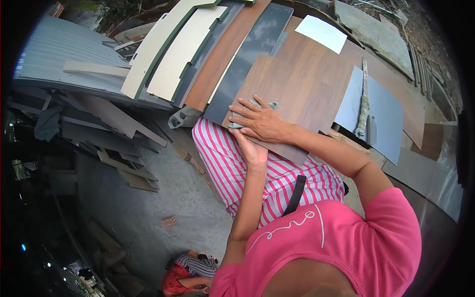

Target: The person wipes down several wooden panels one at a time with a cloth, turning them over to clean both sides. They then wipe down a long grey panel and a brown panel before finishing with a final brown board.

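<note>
A brown wood-grain board [302,81] lies tilted across my lap and over other boards. My right hand [264,123] rests palm down on its near left corner, fingers spread over a grey-green cloth [238,124] that is pressed against the surface. Part of the cloth shows between and beyond the fingers. Just below, my left hand [253,151] grips the near edge of the same board; some of its fingers are hidden by the board and by my right hand.
Dark, brown and cream panels [188,59] overlap at the upper left. A white sheet [321,33] lies at the far edge. On a grey-blue panel [388,119] at right are a wrapped stick [363,106] and a grey-handled tool [372,129]. Scrap boards [128,168] lean at left; another person [190,274] is below.
</note>
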A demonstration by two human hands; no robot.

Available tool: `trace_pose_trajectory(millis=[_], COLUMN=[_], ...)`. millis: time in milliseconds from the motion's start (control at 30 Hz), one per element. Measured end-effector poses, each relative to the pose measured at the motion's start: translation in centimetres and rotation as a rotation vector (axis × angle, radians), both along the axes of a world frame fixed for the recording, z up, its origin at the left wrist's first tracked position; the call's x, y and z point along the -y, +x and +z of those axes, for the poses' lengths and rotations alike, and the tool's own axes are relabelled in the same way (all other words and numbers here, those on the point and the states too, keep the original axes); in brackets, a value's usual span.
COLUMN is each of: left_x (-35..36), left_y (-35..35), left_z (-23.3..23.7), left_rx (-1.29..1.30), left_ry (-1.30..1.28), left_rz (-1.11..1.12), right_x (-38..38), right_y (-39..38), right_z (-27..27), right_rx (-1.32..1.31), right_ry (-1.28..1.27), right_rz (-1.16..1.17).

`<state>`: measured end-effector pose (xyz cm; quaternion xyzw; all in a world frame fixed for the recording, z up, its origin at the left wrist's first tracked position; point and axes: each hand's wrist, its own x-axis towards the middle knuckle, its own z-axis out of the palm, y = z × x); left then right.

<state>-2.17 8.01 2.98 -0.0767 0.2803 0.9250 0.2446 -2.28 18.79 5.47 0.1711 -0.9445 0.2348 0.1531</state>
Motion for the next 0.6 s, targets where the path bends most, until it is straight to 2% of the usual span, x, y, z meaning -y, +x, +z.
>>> trace_pose_trajectory(millis=[33, 133, 167, 200, 400, 600], left_x=[-0.3, -0.2, -0.1, 0.0, 0.0, -0.2], left_y=[0.4, 0.4, 0.4, 0.4, 0.8, 0.6], left_z=[1.2, 1.3, 1.5, 1.4, 2.2, 2.4], left_rx=[0.057, 0.126, 0.107, 0.107, 0.124, 0.071], left_ry=[-0.063, -0.184, -0.225, -0.221, -0.246, -0.127], left_rz=[0.028, 0.046, 0.054, 0.066, 0.064, 0.072], right_x=[-0.6, -3.2, -4.4, -5.6, -10.6, -10.6], right_y=[-0.2, -1.4, -1.9, -2.5, -4.4, -5.1], right_z=[0.1, 0.1, 0.0, -0.1, -0.8, -1.1], right_rx=[0.005, 0.039, 0.058, 0.071, 0.119, 0.11], right_ry=[0.052, 0.136, 0.182, 0.229, 0.217, 0.253], right_rz=[-0.061, -0.146, -0.237, -0.33, -0.539, -0.605])
